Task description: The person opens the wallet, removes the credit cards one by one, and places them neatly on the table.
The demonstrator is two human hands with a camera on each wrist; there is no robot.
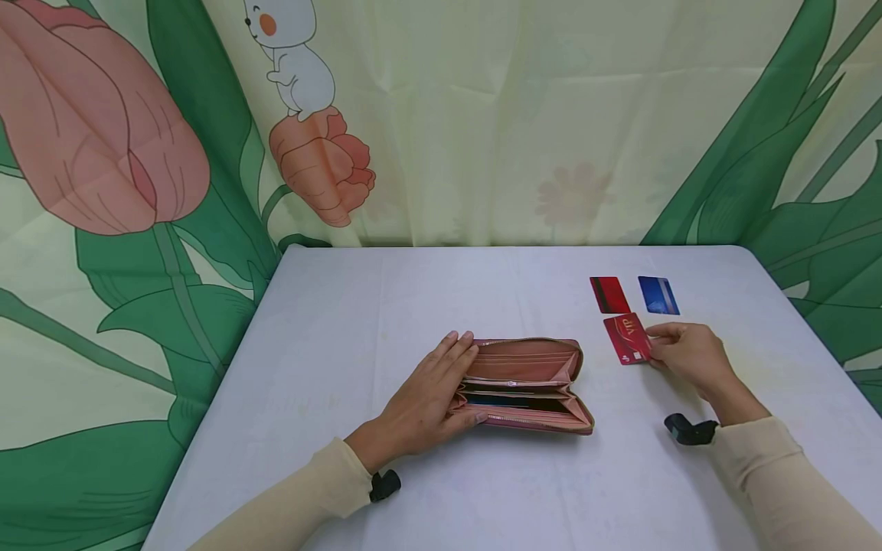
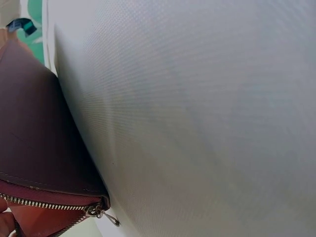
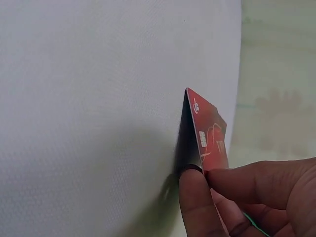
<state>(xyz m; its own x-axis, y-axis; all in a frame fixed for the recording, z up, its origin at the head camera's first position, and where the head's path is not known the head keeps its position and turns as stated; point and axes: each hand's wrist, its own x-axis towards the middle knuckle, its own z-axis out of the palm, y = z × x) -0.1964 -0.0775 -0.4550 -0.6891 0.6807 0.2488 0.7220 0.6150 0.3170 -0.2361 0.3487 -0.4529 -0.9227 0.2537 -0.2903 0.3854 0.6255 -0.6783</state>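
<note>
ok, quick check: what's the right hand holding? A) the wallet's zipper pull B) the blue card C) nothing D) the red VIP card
D: the right hand pinches the red VIP card by its edge, one side lifted off the table. The blue card lies apart, farther back, and the open wallet is under the left hand.

Bare table (image 1: pixel 331 321) left of wallet (image 1: pixel 524 383)
</note>
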